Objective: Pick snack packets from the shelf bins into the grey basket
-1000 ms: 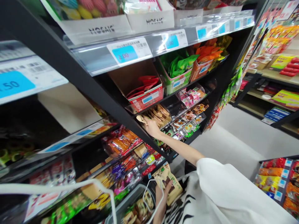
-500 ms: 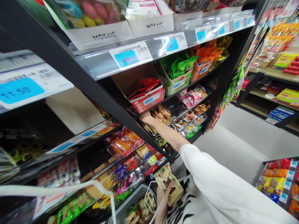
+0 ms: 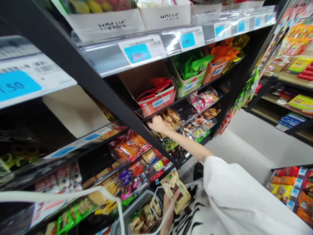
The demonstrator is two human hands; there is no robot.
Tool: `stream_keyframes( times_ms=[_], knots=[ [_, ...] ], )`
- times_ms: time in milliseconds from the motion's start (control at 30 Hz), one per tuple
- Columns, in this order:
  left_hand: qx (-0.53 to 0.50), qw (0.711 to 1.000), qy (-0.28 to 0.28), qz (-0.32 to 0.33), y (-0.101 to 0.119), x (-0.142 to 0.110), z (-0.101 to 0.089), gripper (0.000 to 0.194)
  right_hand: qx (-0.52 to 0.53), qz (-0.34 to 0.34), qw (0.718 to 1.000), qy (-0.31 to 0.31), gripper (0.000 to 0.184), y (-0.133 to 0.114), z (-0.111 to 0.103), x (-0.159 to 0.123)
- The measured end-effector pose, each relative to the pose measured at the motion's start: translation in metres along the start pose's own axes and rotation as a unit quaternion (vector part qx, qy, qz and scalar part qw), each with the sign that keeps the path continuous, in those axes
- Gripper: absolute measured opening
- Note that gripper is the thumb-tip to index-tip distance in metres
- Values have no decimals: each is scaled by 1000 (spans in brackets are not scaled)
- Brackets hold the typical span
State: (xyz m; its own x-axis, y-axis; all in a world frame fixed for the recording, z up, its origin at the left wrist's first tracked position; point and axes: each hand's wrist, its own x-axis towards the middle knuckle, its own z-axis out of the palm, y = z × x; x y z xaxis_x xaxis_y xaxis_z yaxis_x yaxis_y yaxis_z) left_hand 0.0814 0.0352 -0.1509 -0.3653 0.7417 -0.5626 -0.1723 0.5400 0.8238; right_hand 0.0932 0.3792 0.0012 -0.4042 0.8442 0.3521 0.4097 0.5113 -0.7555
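From the head view, I see the snack pouch (image 3: 183,192) down low, in the person's left hand (image 3: 168,204), beside the grey plastic basket (image 3: 133,202). Its long axis slants from upper left to lower right, the end with green print pointing up and left toward the shelves, the plain end toward the zebra-print clothing (image 3: 188,222). The left hand's grip is closed around the near side, fingers across the pouch face. The basket's white handle (image 3: 101,189) rises next to that hand, and brown-and-cream packs (image 3: 145,218) lie inside.

The right hand (image 3: 157,124), its arm coming out of a white sleeve (image 3: 234,186), is at the left end of a row of kraft-brown packets (image 3: 172,119), beside the black upright (image 3: 107,89) and below the red box (image 3: 158,99). Its fingers are bent, but the tips are lost in shadow; I can't tell how wide the grip is, or whether it has hold of a packet.

Half a second ago the right hand was tucked deeper under the red box; now more of it shows, and the sleeve has drawn back. The pouch has kept the same slant in the left hand.
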Motion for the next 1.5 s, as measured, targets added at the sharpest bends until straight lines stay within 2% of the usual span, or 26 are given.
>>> stream_keyframes(
  times_ms=[67, 167, 267, 400, 467, 533, 567, 633, 733, 800, 867, 967, 1033, 1133, 1233, 1500],
  knots=[
    [-54, 998, -11, 0, -3, 2, 1, 48, 40, 10, 999, 12, 17, 7, -7, -33],
    [-91, 994, -30, -47, -4, 5, 0, 48, 102, 26, 994, 2, 18, 19, -21, -101],
    [-91, 993, -50, -61, -2, 10, -1, 45, 117, 110, 987, -14, 26, 30, -26, -177],
    [-95, 992, -62, -62, 7, 14, 4, 44, 120, 241, 963, -12, 40, 41, -15, -272],
    [-75, 991, -100, -55, 13, 14, 10, 44, 157, 307, 938, -33, 52, 46, -9, -305],
    [-51, 987, -147, -39, 19, 12, 17, 45, 187, 361, 913, -45, 61, 52, -9, -322],
    [-52, 985, -159, -36, 21, 11, 22, 45, 196, 372, 906, -42, 63, 54, -11, -325],
    [-53, 983, -172, -16, 24, 8, 30, 48, 207, 348, 914, -38, 63, 58, -19, -320],
    [-57, 988, -140, 18, 22, 6, 37, 57, 190, 281, 937, -86, 60, 58, -29, -301],
    [-61, 988, -141, 26, 19, 6, 34, 61, 169, 249, 948, -106, 57, 55, -29, -288],
    [-51, 983, -176, 26, 14, 7, 26, 63, 186, 243, 948, -85, 56, 52, -24, -279],
    [-42, 978, -200, 39, 6, 7, 13, 67, 274, 275, 921, -20, 54, 50, -10, -272],
    [-50, 979, -187, 57, 3, 5, 9, 69, 321, 306, 896, 10, 52, 51, -3, -268],
    [-36, 982, -169, 73, 1, 0, 7, 61, 357, 337, 871, 32, 50, 53, 1, -265],
    [-9, 984, -156, 89, 1, -2, 6, 53, 384, 349, 853, 54, 47, 57, 1, -266],
    [-12, 985, -132, 110, -6, -4, 10, 49, 413, 379, 824, 83, 45, 68, -1, -280]
  ],
)
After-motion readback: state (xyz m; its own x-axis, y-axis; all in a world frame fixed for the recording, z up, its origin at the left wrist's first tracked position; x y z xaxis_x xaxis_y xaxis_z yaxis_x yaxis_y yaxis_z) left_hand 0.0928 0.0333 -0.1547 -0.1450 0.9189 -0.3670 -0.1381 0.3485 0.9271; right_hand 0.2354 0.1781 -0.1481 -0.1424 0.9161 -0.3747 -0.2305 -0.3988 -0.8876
